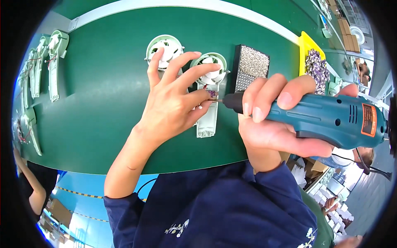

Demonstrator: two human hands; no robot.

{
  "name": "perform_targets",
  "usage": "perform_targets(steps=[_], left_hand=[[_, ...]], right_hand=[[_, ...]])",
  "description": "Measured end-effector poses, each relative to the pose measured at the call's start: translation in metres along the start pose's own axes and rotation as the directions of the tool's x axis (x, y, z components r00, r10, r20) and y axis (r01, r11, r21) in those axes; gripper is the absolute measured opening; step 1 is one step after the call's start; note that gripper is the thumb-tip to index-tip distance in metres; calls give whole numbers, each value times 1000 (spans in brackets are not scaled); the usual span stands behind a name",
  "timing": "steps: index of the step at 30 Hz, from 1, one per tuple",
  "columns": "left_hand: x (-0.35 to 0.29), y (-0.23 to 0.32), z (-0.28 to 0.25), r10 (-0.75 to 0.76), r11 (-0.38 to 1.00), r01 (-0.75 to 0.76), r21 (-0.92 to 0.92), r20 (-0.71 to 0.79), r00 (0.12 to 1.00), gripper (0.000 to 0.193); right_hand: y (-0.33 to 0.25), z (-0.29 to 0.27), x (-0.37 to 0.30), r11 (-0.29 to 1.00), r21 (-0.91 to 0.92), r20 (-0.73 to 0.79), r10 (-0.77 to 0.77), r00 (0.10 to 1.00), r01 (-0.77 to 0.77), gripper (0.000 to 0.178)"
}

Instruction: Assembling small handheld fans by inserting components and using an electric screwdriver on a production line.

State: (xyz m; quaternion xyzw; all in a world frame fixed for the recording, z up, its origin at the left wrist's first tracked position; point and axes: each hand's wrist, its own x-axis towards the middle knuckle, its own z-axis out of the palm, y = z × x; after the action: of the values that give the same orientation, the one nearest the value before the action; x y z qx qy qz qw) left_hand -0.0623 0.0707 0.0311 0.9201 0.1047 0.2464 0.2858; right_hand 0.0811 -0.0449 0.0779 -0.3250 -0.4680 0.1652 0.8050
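Note:
My right hand [266, 134] is wrapped around a teal electric screwdriver [320, 115] with a black nose, held sideways. Its thin bit points left at a small purple circuit board [212, 94] on the handle part of a pale green handheld fan housing [206, 124]. At the bit's tip, the thumb and forefinger of my left hand [169, 99] pinch something too small to make out, while its other fingers spread over the fan heads. White blades show in this fan's round head [211, 70]. A second fan head [165, 50] lies just left of it, partly behind my fingers.
A black tray [253, 62] full of small silvery screws lies beyond the screwdriver. Farther right, a yellow bin [305, 43] holds many purple circuit boards [317, 68]. Several fan housings [54, 70] line the green table's left side. Another person's arm [35, 186] shows at lower left.

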Motion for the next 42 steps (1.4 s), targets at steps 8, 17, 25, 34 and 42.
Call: perform_targets(steps=[8, 17, 25, 34, 42], left_hand=[[1, 0, 2, 12, 1000, -12, 6, -3, 1000, 11], [0, -1, 3, 8, 1000, -7, 22, -6, 1000, 13], [0, 1, 0, -25, 999, 25, -21, 1, 1000, 15], [-1, 0, 1, -16, 1000, 16, -4, -2, 1000, 15], [-2, -1, 4, -17, 1000, 16, -26, -13, 1000, 12]], right_hand=[[-4, -3, 4, 998, 45, 46, 39, 998, -41, 94], [-12, 0, 3, 996, 12, 128, -91, 988, 90, 93], [-11, -2, -5, 988, 4, 231, -151, 961, 154, 93], [1, -2, -15, 992, 21, 206, -126, 970, 124, 91], [0, 4, -18, 993, 14, 197, -117, 973, 117, 93]])
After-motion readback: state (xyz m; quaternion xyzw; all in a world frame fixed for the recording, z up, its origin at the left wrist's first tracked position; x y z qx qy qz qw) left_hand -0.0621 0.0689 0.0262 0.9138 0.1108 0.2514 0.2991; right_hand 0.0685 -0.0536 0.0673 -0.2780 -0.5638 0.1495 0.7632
